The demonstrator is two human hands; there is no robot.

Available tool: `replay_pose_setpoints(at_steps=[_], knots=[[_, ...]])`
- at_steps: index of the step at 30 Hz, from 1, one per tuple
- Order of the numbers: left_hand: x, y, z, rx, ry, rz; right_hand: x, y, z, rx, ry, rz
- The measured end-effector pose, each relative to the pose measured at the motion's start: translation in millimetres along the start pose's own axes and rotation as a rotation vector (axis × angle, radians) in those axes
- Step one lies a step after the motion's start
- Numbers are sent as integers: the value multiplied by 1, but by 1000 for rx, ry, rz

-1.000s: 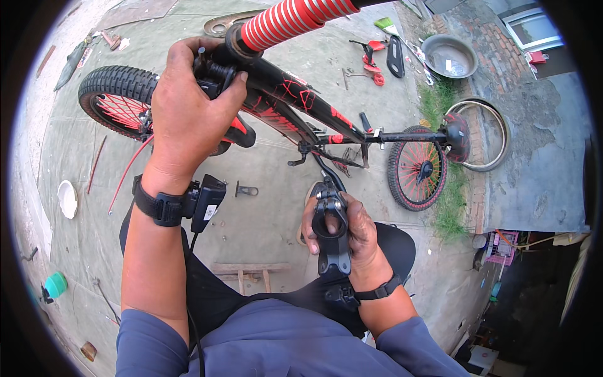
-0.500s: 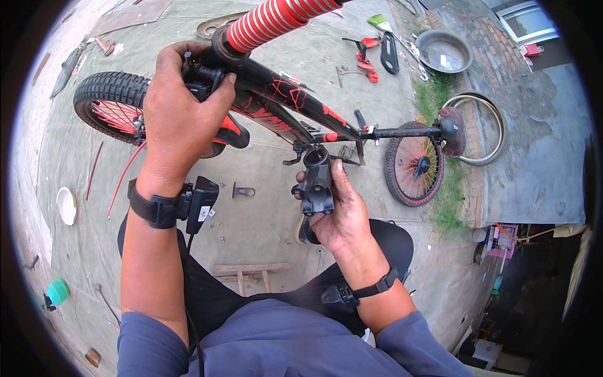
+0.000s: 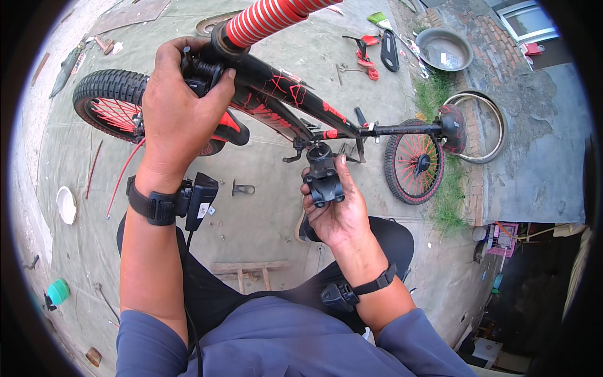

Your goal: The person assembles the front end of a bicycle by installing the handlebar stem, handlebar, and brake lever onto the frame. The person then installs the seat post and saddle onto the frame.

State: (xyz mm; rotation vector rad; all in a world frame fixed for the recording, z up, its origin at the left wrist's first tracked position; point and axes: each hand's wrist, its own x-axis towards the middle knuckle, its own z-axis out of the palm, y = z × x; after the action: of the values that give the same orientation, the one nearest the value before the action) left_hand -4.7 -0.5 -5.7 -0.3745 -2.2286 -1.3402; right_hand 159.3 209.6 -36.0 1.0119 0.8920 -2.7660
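A black and red bicycle frame (image 3: 295,94) stretches from upper left to the right. My left hand (image 3: 182,103) is closed around a dark part at its front end, just below a red tube with white rings (image 3: 270,24). What lies under the palm is hidden. In my right hand (image 3: 344,210) is a black bicycle stem (image 3: 325,179), gripped between thumb and fingers. Its round clamp opening tilts up toward me, below and apart from the frame. The spoked front wheel (image 3: 110,94) sits beyond my left wrist.
A wheel with red spokes (image 3: 414,162) and a black saddle (image 3: 451,130) are at the right. Farther off lie a grey basin (image 3: 443,50), a loose tyre (image 3: 493,129) and a green brush (image 3: 380,20). A wooden stool (image 3: 251,269) stands near my legs; a white bowl (image 3: 66,205) is at left.
My right hand has turned the stem slightly and shifted it a little to the right. My left hand keeps its hold, almost still.
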Motion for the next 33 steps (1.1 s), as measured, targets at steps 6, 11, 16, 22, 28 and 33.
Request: replay_pose_setpoints(at_steps=[6,11,16,22,28,33], knots=[[0,0,-1,18,6,6,1,-2,-3,-6,-85,13],[0,0,1,9,-1,-11,1,-1,4,-8,-20,-16],[0,2,0,12,3,-13,5,1,7,-9,-30,-66],[0,1,0,-5,0,-16,8,3,9,-86,10,-90],[0,1,0,-4,-3,-7,9,3,9,-77,19,-88],[0,1,0,-4,-4,-2,11,-1,1,-52,-64,-70]])
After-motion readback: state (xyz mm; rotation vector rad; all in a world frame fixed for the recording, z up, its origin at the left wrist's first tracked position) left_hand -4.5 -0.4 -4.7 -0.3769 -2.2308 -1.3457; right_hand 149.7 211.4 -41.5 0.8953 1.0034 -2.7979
